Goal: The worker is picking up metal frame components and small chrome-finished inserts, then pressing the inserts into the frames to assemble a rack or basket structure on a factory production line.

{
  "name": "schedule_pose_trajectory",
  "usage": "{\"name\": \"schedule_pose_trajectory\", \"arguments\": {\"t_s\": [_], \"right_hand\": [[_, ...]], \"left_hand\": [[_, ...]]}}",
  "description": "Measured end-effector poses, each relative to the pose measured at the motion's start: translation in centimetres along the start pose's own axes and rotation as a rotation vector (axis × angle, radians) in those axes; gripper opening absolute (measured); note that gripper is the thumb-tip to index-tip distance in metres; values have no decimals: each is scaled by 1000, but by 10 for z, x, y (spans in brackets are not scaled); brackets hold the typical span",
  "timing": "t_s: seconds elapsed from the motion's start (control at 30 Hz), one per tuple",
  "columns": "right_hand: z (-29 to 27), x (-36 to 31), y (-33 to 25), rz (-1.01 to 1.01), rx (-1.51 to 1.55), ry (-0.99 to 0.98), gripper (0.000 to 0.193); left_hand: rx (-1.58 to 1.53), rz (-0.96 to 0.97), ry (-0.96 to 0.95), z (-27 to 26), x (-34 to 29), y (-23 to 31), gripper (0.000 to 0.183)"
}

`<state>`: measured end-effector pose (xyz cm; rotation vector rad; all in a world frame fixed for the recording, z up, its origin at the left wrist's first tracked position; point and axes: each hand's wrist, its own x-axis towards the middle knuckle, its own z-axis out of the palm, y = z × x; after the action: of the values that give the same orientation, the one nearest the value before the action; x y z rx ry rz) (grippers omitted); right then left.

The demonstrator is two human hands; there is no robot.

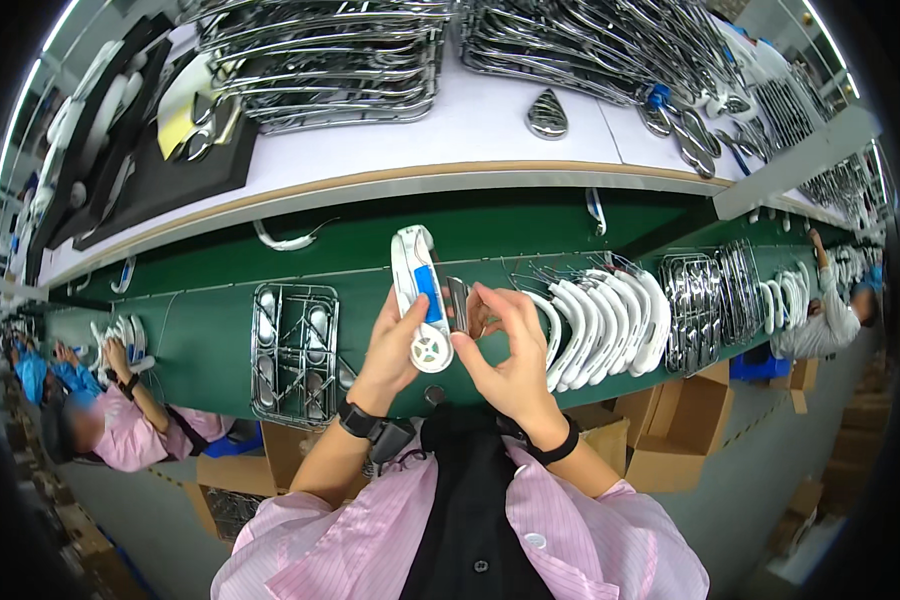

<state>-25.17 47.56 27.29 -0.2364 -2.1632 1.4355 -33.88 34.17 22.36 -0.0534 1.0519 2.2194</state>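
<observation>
In front of me, above the green bench (370,285), my left hand (390,348) is closed around a white curved plastic housing (408,258). The housing has a blue patch on its side and a round spoked end at the bottom, with a thin reddish wire along its upper part. My right hand (513,350) pinches a dark, shiny, narrow piece (458,303) by its edge, close beside the housing. Whether the two pieces touch, I cannot tell. Right of my right hand, a row of similar white curved housings (615,325) lies on the bench with wires sticking out behind.
Left of my hands stands a wire rack (295,352) with shiny parts; more racks (692,315) are at the right. A shelf (370,165) above carries stacked chrome racks and a teardrop-shaped chrome part (547,114). Cardboard boxes (680,425) sit below the bench. Other people work at both sides.
</observation>
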Motion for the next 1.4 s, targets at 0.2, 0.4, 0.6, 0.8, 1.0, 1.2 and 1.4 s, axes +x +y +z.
{"name": "schedule_pose_trajectory", "arguments": {"t_s": [0.2, 0.4, 0.6, 0.8, 1.0, 1.2, 1.4], "right_hand": [[-2, -17, -23, -114, -149, -57, 52], [-10, -32, -21, -179, -208, -39, 52], [-28, -38, -19, -76, -60, -65, 47], [-41, -40, -8, 693, 459, -459, 31], [-33, -54, 2, 427, 591, -345, 35], [-62, -44, 21, 419, 99, -472, 41], [-73, -16, 19, 76, 287, -14, 22]], "left_hand": [[-49, 184, -130, 26, -20, 3, 46], [191, 261, -86, 46, -34, -1, 52], [190, 252, -103, 56, -38, -8, 58], [135, 253, -150, 66, -41, -17, 51], [172, 143, -307, 79, -41, -15, 77], [373, 169, -221, 81, -39, -27, 43], [379, 176, -157, 89, -33, -42, 66]]}}
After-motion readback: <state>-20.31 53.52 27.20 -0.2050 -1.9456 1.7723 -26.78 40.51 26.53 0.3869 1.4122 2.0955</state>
